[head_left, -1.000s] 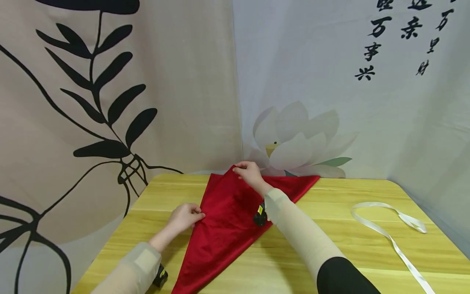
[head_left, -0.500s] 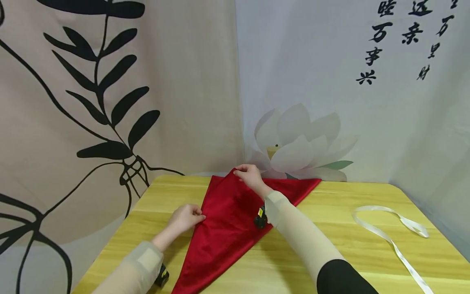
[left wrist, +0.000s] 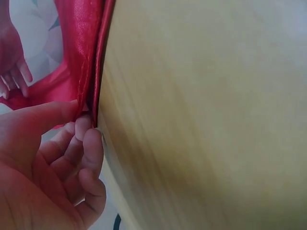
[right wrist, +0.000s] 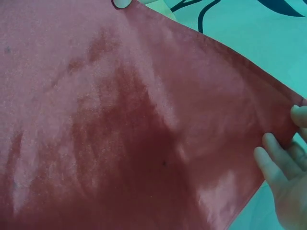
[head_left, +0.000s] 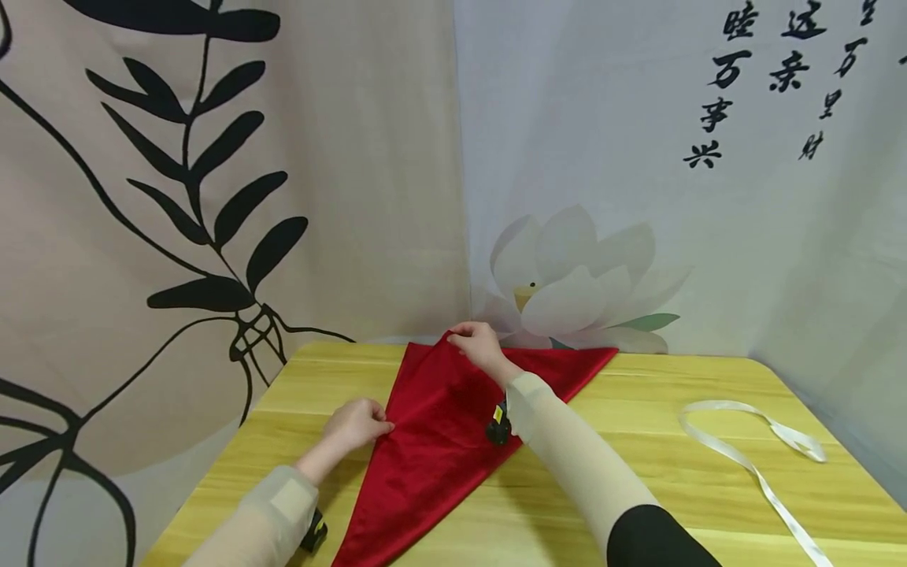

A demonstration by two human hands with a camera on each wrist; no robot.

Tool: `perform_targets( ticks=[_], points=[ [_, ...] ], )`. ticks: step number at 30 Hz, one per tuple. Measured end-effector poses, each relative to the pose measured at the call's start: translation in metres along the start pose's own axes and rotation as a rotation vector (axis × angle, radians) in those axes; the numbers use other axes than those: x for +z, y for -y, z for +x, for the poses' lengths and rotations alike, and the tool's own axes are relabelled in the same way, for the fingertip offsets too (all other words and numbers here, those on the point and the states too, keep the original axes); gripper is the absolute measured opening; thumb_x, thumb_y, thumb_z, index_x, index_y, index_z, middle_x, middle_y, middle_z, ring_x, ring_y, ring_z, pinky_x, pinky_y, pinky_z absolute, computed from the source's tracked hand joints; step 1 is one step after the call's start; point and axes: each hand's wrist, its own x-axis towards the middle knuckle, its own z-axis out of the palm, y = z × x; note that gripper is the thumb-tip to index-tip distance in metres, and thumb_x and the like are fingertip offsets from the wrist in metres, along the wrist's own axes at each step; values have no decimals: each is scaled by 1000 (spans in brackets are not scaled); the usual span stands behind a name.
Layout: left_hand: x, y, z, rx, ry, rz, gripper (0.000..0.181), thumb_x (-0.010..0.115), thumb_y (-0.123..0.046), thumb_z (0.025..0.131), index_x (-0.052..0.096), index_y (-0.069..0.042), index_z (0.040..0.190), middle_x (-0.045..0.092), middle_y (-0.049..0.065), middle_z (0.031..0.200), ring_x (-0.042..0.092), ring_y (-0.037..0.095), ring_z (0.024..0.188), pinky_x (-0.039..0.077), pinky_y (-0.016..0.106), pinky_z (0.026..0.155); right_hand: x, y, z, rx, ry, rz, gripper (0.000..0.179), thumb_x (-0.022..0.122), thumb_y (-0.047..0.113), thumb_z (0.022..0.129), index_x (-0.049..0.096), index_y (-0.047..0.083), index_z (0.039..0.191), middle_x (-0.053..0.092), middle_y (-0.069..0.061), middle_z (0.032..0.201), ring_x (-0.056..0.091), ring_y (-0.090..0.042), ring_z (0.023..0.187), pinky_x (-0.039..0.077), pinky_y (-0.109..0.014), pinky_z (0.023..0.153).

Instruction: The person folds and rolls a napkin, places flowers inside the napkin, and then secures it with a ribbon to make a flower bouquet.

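A shiny red cloth (head_left: pixel 439 449), folded into a triangle, lies across the wooden table in the head view. At its left edge my left hand (head_left: pixel 357 424) pinches the fabric between thumb and fingers; the left wrist view shows the stitched layers of the cloth (left wrist: pixel 79 52) between the thumb and fingertips of that hand (left wrist: pixel 53 163). Farther back, my right hand (head_left: pixel 479 346) pinches a corner of the cloth and holds it slightly raised at the table's far edge. In the right wrist view the cloth (right wrist: pixel 144 120) stretches broadly towards the right hand (right wrist: pixel 288 177).
A white ribbon (head_left: pixel 733 451) lies in a loose curve on the right side of the yellow wood-grain table (head_left: pixel 638 441). Printed curtains (head_left: pixel 368 173) with black leaves, a pale lotus and lettering hang right behind the table's far edge.
The head view has tipped slightly, so the scene sits a little lower. Both hands keep their hold on the cloth, in nearly the same places.
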Motion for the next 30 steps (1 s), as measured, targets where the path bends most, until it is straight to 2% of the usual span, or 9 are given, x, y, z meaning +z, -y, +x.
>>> perform_targets(
  ticks=[3,10,15,18,21,25,30],
  points=[
    [-1,1,0,-3,0,4,24,75,-24,81,60,-16,65,53,-7,55,49,11,53,35,28,51,1,1,1,-11,8,-29,19,63,11,92,71,1,107,69,-10,102,64,-40,92,53,-33,75],
    [-1,3,3,6,0,47,25,75,-25,80,58,-16,64,50,-7,55,45,11,52,33,28,51,3,-1,6,-67,-31,-149,17,66,14,90,74,5,102,65,-6,97,58,-21,91,47,-33,78],
    [0,1,4,26,-19,108,28,75,-26,78,54,-17,61,45,-7,57,39,12,53,30,28,50,5,-3,8,-85,-66,-199,18,67,16,90,75,6,102,60,-7,97,56,-23,92,46,-35,79],
    [-1,0,5,21,-20,127,28,75,-26,77,54,-17,60,45,-6,56,39,12,53,30,29,49,6,-5,8,-61,-68,-170,19,68,17,90,75,7,104,67,-5,100,60,-23,95,48,-33,80],
    [0,-2,5,1,-19,144,27,75,-26,77,55,-17,60,47,-6,57,40,13,52,30,29,48,7,-6,8,-28,-44,-103,20,67,17,90,74,6,106,71,-8,98,65,-28,90,52,-34,76],
    [0,-3,6,-22,-9,166,27,76,-28,76,55,-18,62,48,-5,58,42,13,54,31,30,48,9,-7,8,3,-23,-33,21,65,16,91,72,5,107,71,-16,92,66,-31,76,54,-43,69],
    [-1,-2,6,-28,17,143,28,77,-29,76,56,-17,63,48,-5,58,42,13,54,31,30,48,13,-9,7,25,-37,26,21,64,14,92,71,3,108,71,-15,84,67,-32,71,53,-53,71]
  ],
)
